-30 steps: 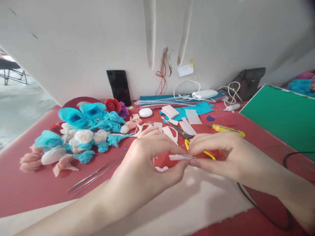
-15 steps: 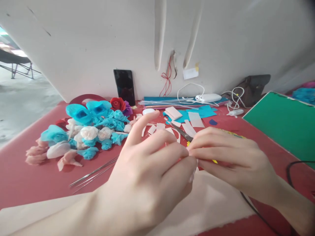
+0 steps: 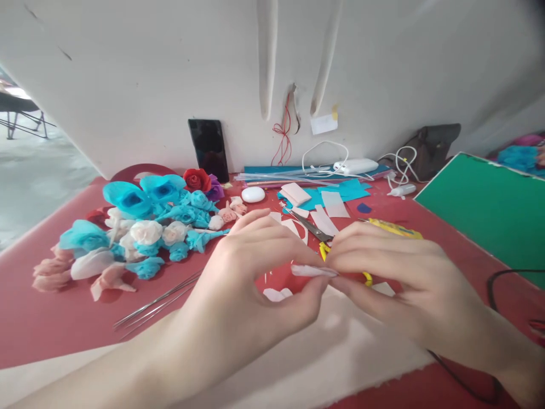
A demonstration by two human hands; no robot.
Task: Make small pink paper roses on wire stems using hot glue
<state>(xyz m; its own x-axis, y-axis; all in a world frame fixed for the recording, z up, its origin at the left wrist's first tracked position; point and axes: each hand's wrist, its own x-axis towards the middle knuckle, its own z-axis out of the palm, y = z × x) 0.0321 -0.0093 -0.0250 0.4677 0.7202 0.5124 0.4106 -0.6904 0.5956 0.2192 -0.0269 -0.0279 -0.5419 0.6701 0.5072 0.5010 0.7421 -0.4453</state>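
Note:
Between my two hands is a small folded or rolled strip of pale pink paper (image 3: 313, 271), lying nearly level above the table. My left hand (image 3: 251, 278) is curved round it, with thumb and fingertips closing near its right end. My right hand (image 3: 395, 284) pinches that same right end between thumb and fingers. Below and behind the fingers lie scissors (image 3: 314, 227) with yellow handles, partly hidden by my right hand. Small pale paper pieces (image 3: 276, 294) lie under my left hand. A large cream sheet (image 3: 340, 352) spreads beneath both wrists.
Blue, white and pink paper flowers (image 3: 145, 230) cluster at the left, near thin metal wires (image 3: 157, 304). A phone (image 3: 208, 149) leans on the wall. Blue sheets (image 3: 353, 192), a white earbud case (image 3: 253, 195), a yellow cutter (image 3: 394, 228) and a green board (image 3: 481, 210) surround the work area.
My left hand has turned and its raised index finger has come down, so the pale strip now shows between the hands. The view has shifted slightly to the right.

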